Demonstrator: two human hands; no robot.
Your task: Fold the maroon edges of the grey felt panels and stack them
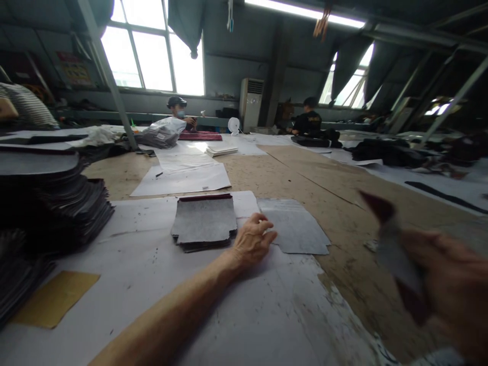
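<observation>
My left hand is over the table between a small stack of grey cut pieces and a flat grey piece. Its fingers are curled, with thumb and fingertips near each other; whatever they may hold is too small to make out. On the right, blurred by motion, my right hand grips a bent grey and dark red piece. The small stack has a dark red strip along its far edge.
Tall stacks of dark pieces stand at the left, near a yellow-brown card. White paper sheets cover parts of the brown table. Farther back are a plastic-wrapped bundle, a white roll and two seated people.
</observation>
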